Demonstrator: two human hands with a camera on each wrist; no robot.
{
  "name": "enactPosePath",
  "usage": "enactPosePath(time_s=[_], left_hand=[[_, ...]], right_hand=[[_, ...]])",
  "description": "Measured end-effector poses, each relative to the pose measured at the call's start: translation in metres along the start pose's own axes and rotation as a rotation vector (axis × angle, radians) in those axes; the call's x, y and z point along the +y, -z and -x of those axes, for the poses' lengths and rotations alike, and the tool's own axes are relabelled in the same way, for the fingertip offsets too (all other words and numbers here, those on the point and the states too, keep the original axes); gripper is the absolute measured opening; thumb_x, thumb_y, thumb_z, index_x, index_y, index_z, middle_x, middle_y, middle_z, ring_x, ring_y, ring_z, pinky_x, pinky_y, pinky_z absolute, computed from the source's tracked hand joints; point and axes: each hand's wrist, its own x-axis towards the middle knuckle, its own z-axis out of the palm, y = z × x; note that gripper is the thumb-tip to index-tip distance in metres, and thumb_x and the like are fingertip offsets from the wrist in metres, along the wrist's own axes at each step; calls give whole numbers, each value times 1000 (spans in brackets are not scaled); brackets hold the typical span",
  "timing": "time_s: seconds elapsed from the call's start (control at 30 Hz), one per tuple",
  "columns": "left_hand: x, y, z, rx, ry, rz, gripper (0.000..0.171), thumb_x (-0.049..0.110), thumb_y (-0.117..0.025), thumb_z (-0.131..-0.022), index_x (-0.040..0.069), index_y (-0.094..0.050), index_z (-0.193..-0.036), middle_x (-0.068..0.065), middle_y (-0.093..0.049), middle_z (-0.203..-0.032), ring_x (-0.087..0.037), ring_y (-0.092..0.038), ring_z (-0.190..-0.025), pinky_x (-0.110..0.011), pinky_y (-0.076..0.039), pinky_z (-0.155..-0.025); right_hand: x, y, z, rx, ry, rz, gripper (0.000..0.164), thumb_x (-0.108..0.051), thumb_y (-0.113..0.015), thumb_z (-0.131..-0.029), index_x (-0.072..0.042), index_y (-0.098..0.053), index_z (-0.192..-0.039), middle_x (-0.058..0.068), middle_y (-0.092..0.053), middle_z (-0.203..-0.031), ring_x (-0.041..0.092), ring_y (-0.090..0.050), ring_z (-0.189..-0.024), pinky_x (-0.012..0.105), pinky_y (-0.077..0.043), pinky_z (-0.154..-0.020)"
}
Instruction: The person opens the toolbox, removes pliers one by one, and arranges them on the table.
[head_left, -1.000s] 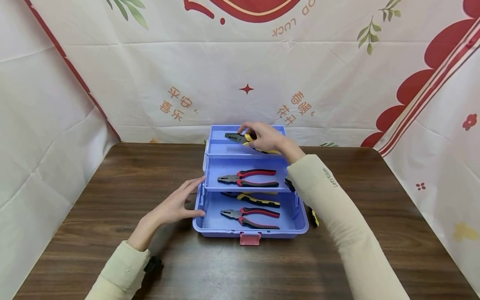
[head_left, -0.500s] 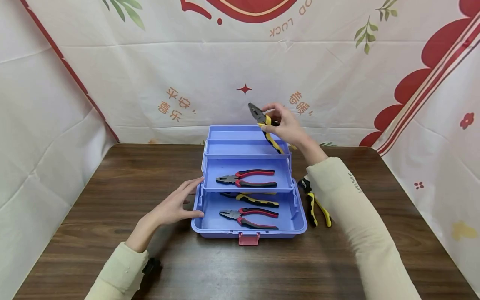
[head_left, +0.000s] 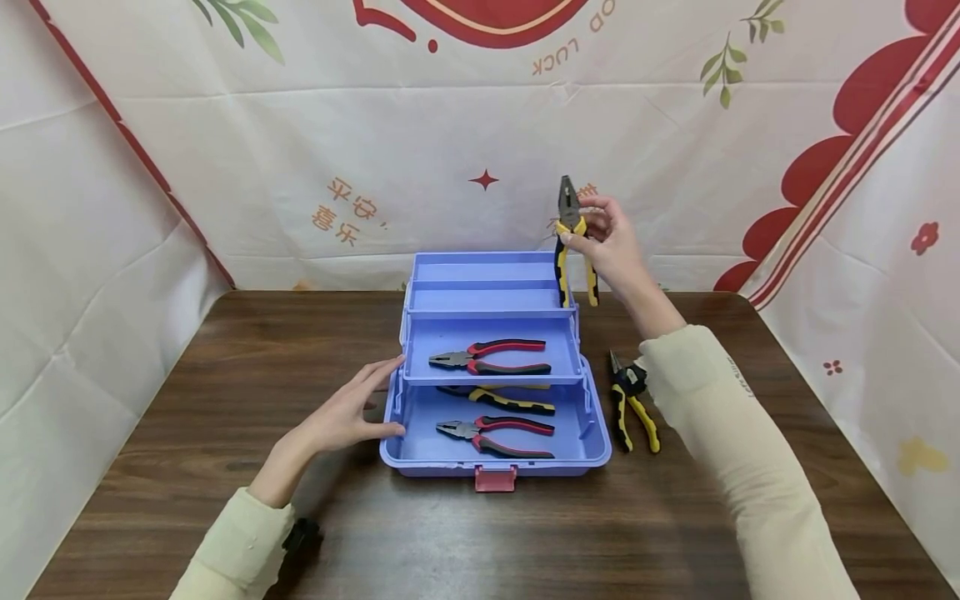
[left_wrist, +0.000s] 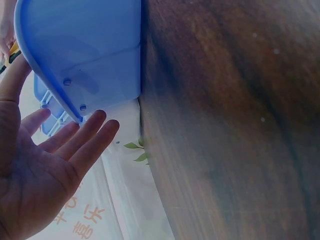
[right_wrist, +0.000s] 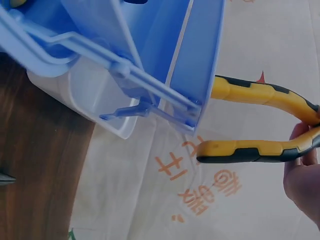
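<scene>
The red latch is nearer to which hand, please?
The left hand is nearer, by the left side of the box, left of the latch; the right hand is above, behind and right of it, holding pliers.

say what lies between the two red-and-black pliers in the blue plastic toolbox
In the head view, the blue tray's front edge and partly hidden yellow-and-black pliers lie between the upper pliers and lower pliers.
</scene>
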Motion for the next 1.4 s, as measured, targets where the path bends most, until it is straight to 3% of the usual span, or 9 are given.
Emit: enactPosePath(time_s=[0.13,0.27,0.47,0.67,0.83,1.0,1.23,1.4], left_hand=[[0,0,1,-3,-3,-3,89,30,-73,-73,22,-18,-142,-8,-25,-136,-24,-41,-113,-43,-44,-80],[0,1,0,-10,-12,0,88,39,-70,-73,21,-18,-142,-9,-25,-136,-25,-41,-113,-43,-44,-81],[0,1,0,-8,-17,16,88,42,-69,-73,20,-19,-142,-11,-25,-137,-28,-42,-112,-44,-44,-80],[-1,1,0,-7,-12,13,89,43,-69,-72,20,-18,-142,-12,-24,-137,-30,-41,-113,-45,-44,-80],[0,1,0,-1,-11,16,89,34,-72,-72,20,-19,-142,-12,-24,-137,-29,-41,-112,-44,-44,-80],[0,1,-1,-4,-19,12,88,29,-73,-73,18,-18,-142,-13,-24,-137,-30,-40,-113,-44,-44,-80],[0,2,-1,3,-19,10,89,25,-74,-72,18,-19,-142,-12,-25,-137,-29,-41,-113,-44,-45,-80],[0,2,-1,-2,-10,13,89,26,-74,-72,18,-19,-142,-12,-24,-137,-28,-41,-113,-44,-44,-81]], right_hand=[[2,10,3,94,-29,-202,42,6,-62,-78,-12,-46,-113,9,-56,-105,20,-52,-93,25,-41,-76],[2,22,8,174,-45,-402,41,12,-61,-75,-10,-47,-107,6,-60,-93,16,-56,-83,22,-43,-70],[3,41,20,208,-135,-485,40,9,-61,-77,-9,-43,-107,5,-60,-86,13,-58,-71,19,-47,-65],[13,61,38,189,-298,-391,41,1,-65,-77,-10,-41,-109,2,-59,-88,10,-58,-73,19,-47,-68],[28,78,54,143,-428,-199,43,-10,-66,-79,-11,-39,-113,-5,-57,-88,6,-57,-75,21,-43,-71],[48,96,70,48,-533,0,59,-21,-63,-82,-7,-31,-129,-4,-48,-100,4,-52,-82,25,-38,-79],[73,115,88,-122,-590,95,62,-17,-60,-85,3,-24,-132,-8,-54,-86,6,-54,-76,23,-46,-64],[92,122,102,-195,-634,126,65,-15,-59,-85,7,-20,-133,-7,-54,-82,6,-55,-73,26,-48,-66]])
